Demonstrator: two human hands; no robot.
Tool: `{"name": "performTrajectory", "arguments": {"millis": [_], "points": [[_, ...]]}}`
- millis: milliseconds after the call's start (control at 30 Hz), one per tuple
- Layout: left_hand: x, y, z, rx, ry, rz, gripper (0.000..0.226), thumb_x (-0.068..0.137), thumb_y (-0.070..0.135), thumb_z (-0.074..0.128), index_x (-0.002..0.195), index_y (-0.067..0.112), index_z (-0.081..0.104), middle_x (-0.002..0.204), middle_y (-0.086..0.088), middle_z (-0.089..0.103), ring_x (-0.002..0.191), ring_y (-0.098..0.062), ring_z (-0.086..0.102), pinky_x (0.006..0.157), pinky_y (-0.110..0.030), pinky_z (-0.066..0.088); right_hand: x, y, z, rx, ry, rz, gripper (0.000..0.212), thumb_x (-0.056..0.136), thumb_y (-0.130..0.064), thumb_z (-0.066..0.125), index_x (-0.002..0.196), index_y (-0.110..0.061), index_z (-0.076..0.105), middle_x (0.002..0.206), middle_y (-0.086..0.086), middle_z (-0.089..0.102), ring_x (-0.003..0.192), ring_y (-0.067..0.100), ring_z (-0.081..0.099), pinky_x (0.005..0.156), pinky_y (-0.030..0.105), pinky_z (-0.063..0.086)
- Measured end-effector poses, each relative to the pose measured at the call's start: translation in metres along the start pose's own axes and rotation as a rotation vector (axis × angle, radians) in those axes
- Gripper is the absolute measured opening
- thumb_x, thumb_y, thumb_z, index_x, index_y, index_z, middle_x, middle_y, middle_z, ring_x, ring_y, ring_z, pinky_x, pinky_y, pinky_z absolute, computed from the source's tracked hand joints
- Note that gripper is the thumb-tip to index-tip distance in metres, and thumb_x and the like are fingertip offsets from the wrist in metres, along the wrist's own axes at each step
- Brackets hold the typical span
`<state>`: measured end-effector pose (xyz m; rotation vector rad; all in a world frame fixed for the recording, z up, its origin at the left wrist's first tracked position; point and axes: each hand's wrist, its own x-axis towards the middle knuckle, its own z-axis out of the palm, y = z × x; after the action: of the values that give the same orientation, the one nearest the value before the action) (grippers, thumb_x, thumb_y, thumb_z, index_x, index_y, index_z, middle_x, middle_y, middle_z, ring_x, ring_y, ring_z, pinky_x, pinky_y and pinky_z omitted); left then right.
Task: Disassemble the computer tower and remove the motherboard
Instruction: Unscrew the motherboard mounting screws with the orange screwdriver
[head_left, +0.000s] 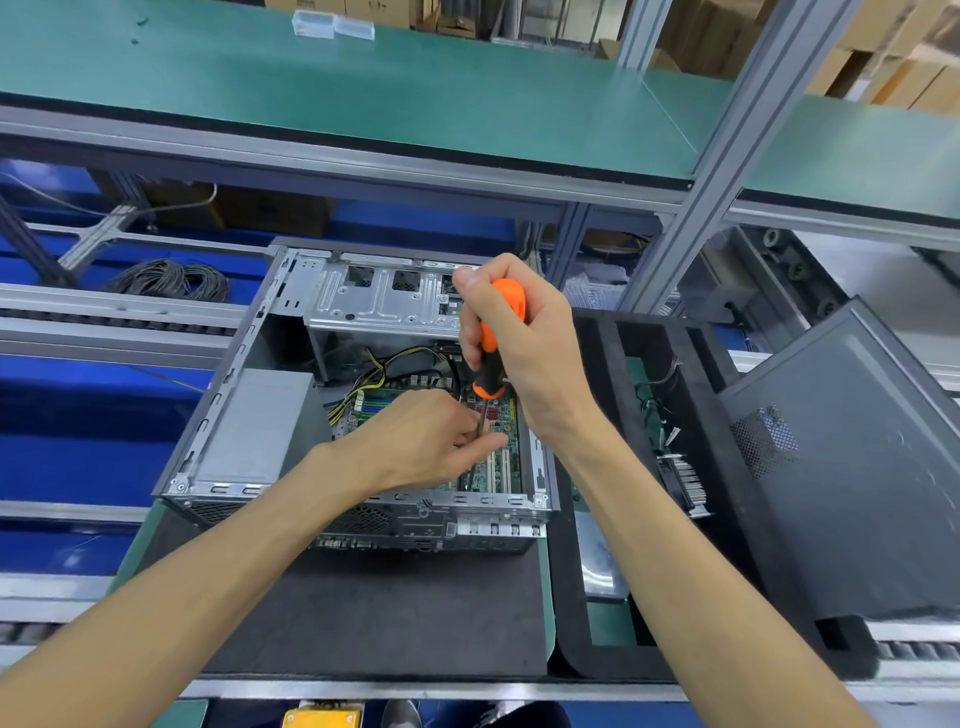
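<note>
Motherboard (498, 457) screws are best loosened with the screwdriver (493, 358) kept upright, its handle clasped by the right hand (524, 343), its shaft pinched steady by the left hand (431, 441).

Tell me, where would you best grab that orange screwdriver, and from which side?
Grip the screwdriver by its fat orange handle, coming from above and the right, as the right hand does now. It stands nearly upright in the open case, tip down on the motherboard, so only the handle is free. The left hand pinches the thin shaft low down to steady it.
</note>
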<state>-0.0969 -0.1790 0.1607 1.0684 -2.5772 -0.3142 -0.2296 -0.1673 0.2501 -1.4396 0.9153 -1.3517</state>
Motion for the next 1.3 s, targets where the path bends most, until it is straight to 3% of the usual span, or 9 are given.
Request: {"name": "performTrajectory", "arguments": {"millis": [100, 167, 367, 533, 733, 900, 1067, 1167, 1300], "points": [[-0.004, -0.002, 0.000, 0.055, -0.011, -0.032, 0.051, 0.094, 0.061, 0.042, 0.061, 0.023, 0.031, 0.047, 0.004, 0.034, 0.044, -0.014, 0.033, 0.047, -0.031, 0.028, 0.000, 0.002, -0.001, 0.000, -0.004, 0.018, 0.023, 0.099, -0.021, 0.061, 0.079, -0.013, 0.053, 0.059, 0.003, 0.049, 0.050, 0.017, 0.046, 0.050, 0.032, 0.043], [-0.006, -0.002, 0.001, 0.011, -0.014, -0.016, 0.037, 0.094, 0.054, 0.038, 0.072, 0.025, 0.035, 0.055, 0.005, 0.042, 0.049, -0.012, 0.040, 0.051, -0.033, 0.032, 0.001, 0.002, -0.002, 0.010, -0.005, 0.029, 0.023, 0.100, -0.021, 0.061, 0.079, -0.014, 0.053, 0.059, 0.003, 0.049, 0.050, 0.017, 0.045, 0.050, 0.031, 0.043], [-0.002, -0.001, 0.003, 0.006, -0.010, -0.009, 0.058, 0.098, 0.049, 0.050, 0.053, 0.020, 0.026, 0.044, 0.003, 0.027, 0.041, -0.014, 0.027, 0.047, -0.031, 0.028, 0.002, 0.004, 0.000, 0.007, 0.008, 0.030, 0.025, 0.098, -0.020, 0.063, 0.077, -0.014, 0.052, 0.060, 0.005, 0.050, 0.049, 0.017, 0.047, 0.049, 0.030, 0.042], [-0.006, -0.002, -0.002, -0.033, -0.049, -0.014, 0.035, 0.095, 0.051, 0.038, 0.073, 0.023, 0.040, 0.060, 0.006, 0.046, 0.055, -0.013, 0.043, 0.056, -0.034, 0.039, 0.002, 0.005, -0.001, 0.028, -0.008, 0.039, 0.025, 0.098, -0.019, 0.064, 0.076, -0.017, 0.053, 0.059, 0.002, 0.051, 0.049, 0.016, 0.047, 0.050, 0.026, 0.045], [-0.001, -0.003, -0.003, 0.024, -0.030, -0.022, 0.059, 0.097, 0.051, 0.050, 0.052, 0.020, 0.027, 0.043, 0.003, 0.029, 0.040, -0.013, 0.027, 0.047, -0.029, 0.024, 0.001, 0.011, 0.000, 0.035, -0.010, 0.039, 0.022, 0.095, -0.021, 0.068, 0.077, -0.020, 0.056, 0.059, 0.000, 0.052, 0.049, 0.015, 0.048, 0.050, 0.027, 0.045], [-0.005, -0.003, -0.005, -0.025, -0.035, 0.005, 0.033, 0.094, 0.047, 0.041, 0.070, 0.024, 0.038, 0.058, 0.005, 0.046, 0.051, -0.013, 0.042, 0.051, -0.032, 0.033, 0.002, 0.016, -0.001, 0.043, -0.011, 0.043, 0.023, 0.094, -0.026, 0.069, 0.075, -0.024, 0.056, 0.058, -0.002, 0.052, 0.049, 0.015, 0.048, 0.051, 0.026, 0.045], [0.001, -0.006, -0.002, 0.023, -0.023, 0.003, 0.060, 0.097, 0.051, 0.049, 0.050, 0.021, 0.028, 0.041, 0.003, 0.029, 0.038, -0.011, 0.028, 0.044, -0.027, 0.023, 0.000, 0.019, 0.000, 0.061, -0.012, 0.051, 0.021, 0.092, -0.025, 0.071, 0.080, -0.017, 0.056, 0.059, 0.000, 0.049, 0.049, 0.015, 0.046, 0.049, 0.027, 0.043], [-0.003, -0.008, -0.003, 0.067, 0.001, 0.003, 0.048, 0.093, 0.061, 0.042, 0.062, 0.024, 0.036, 0.049, 0.005, 0.039, 0.043, -0.010, 0.036, 0.046, -0.029, 0.026, -0.002, 0.020, -0.002, 0.068, -0.009, 0.057, 0.018, 0.093, -0.023, 0.071, 0.083, -0.016, 0.058, 0.060, 0.002, 0.050, 0.050, 0.015, 0.047, 0.051, 0.026, 0.045], [-0.003, -0.006, -0.002, -0.027, 0.007, 0.028, 0.040, 0.093, 0.045, 0.044, 0.061, 0.026, 0.031, 0.051, 0.005, 0.041, 0.046, -0.010, 0.039, 0.048, -0.030, 0.026, -0.004, 0.022, -0.002, 0.082, 0.008, 0.078, 0.018, 0.094, -0.019, 0.070, 0.082, -0.017, 0.057, 0.060, 0.003, 0.049, 0.051, 0.016, 0.045, 0.051, 0.025, 0.044]]}}
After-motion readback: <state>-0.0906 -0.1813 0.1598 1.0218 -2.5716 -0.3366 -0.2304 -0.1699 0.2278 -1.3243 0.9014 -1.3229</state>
